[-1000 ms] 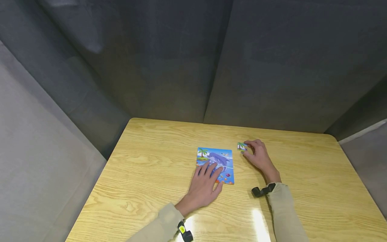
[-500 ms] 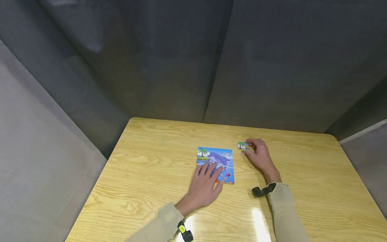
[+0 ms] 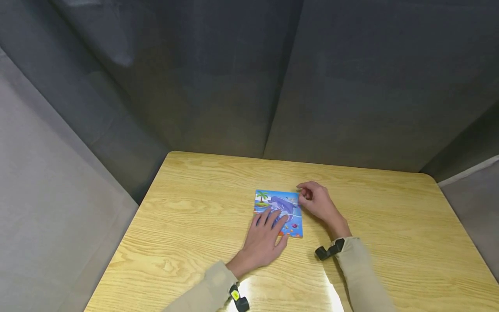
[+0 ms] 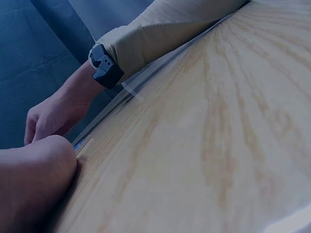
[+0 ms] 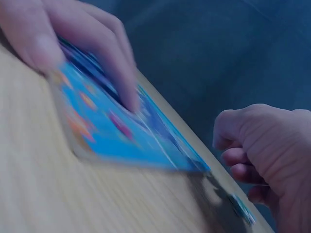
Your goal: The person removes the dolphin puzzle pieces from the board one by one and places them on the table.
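A blue dolphin picture puzzle [image 3: 287,204] lies flat on the wooden table [image 3: 390,225]. My left hand [image 3: 262,234] rests on the puzzle's near left part with straight, spread fingers [image 5: 97,43]. My right hand [image 3: 309,198] sits at the puzzle's far right corner with its fingers curled. It pinches a small puzzle piece; only a sliver of the piece [image 5: 241,208] shows under the hand in the right wrist view, and the head view hides it. In the left wrist view the right hand [image 4: 53,116] is seen beyond my left hand [image 4: 29,189].
Dark grey fabric walls [image 3: 234,86] close in the table at the back and on both sides. The table's left edge [image 3: 128,229] drops off near my left arm. Bright glare [image 3: 253,288] lies on the near tabletop.
My right hand has carried the small piece leftwards from the bare table to the puzzle's far right corner. The left hand has stayed on the puzzle.
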